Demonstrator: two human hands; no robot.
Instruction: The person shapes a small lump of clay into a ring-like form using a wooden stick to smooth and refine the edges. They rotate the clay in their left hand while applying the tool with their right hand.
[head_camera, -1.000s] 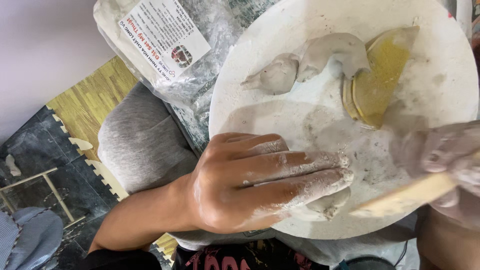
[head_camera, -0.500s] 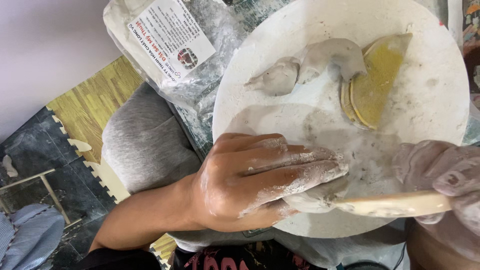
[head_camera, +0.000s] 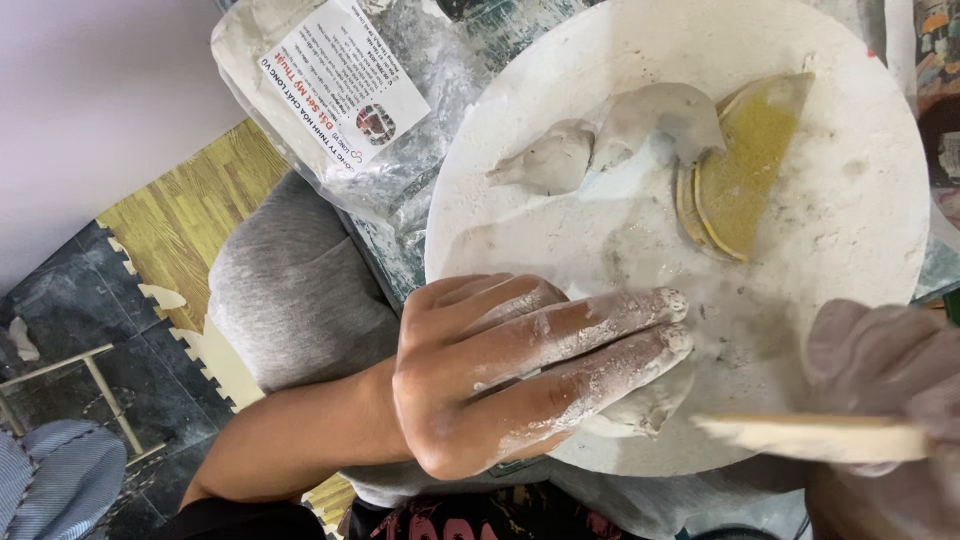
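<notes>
Pressing flat, the left hand (head_camera: 520, 375) is pinning a soft, sticky clay lump (head_camera: 640, 405) at lower centre; right hand (head_camera: 880, 400), blurred, is gripping a wooden stick (head_camera: 810, 437) — best held by its edges.

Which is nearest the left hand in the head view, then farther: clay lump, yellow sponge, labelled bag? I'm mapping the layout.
From the left hand:
1. Clay lump, under its fingertips, touching.
2. Yellow sponge, up on the round board, right of the grey clay shape.
3. Labelled bag, off the board, upper left.

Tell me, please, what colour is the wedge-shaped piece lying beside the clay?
Translucent yellow wedge, clearest in the head view.
</notes>
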